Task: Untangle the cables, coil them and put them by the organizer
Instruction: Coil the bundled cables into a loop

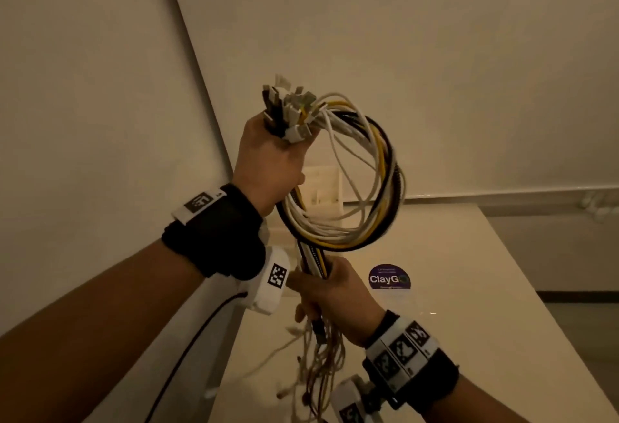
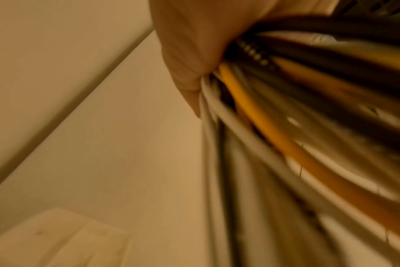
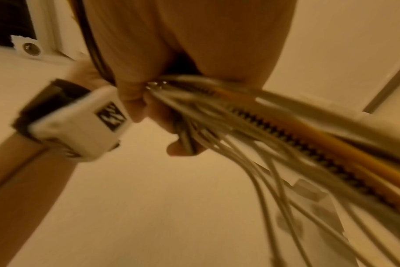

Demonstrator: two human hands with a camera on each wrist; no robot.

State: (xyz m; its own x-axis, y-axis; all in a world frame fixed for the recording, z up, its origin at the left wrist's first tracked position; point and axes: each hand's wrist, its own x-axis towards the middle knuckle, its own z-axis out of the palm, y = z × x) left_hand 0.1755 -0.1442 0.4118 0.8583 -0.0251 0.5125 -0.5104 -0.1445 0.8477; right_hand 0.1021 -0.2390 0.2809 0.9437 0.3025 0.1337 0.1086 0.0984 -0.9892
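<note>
Head view: the left hand (image 1: 268,154) is raised above the table (image 1: 469,288), its grip closed around the cables (image 1: 368,188) just below their connector ends (image 1: 288,104), which fan out above the fist. From this grip the white, yellow and black strands curve out to the right in one loop and return beneath it. Directly below, the right hand (image 1: 335,292) has its grip closed around the gathered strands; the loose tails hang under that grip toward the table. Behind the loop, a pale organizer (image 1: 323,188) stands at the table's far edge; a round purple sticker (image 1: 389,277) lies right of the lower grip. Left wrist view: blurred; fingers (image 2: 194,54) curl around the bundle. Right wrist view: fingers (image 3: 135,90) clamp the strands, which stream away to the lower right.
</note>
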